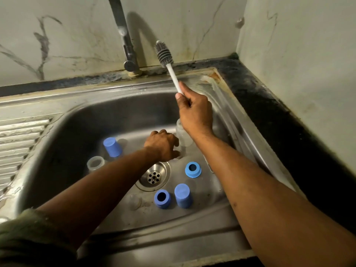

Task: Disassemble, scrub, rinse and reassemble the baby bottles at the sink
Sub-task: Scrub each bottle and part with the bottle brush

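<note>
My right hand (194,110) grips the white handle of a grey bottle brush (163,53) and holds it up over the back of the sink, bristles near the tap. Down in the basin my left hand (162,144) curls round the lower part of a clear bottle (183,136) that stands upright. Bottle parts are scattered on the basin floor: a blue cap (112,147), another blue cap (183,195), two blue collar rings (193,169) (162,198), a second clear bottle (95,163) lying down, and a clear teat (134,201).
The steel sink (100,110) has a round drain (153,178) in its middle and a ribbed draining board (21,143) on the left. A grey tap (127,45) rises at the back; no water runs. A dark counter (269,105) and wall close in the right side.
</note>
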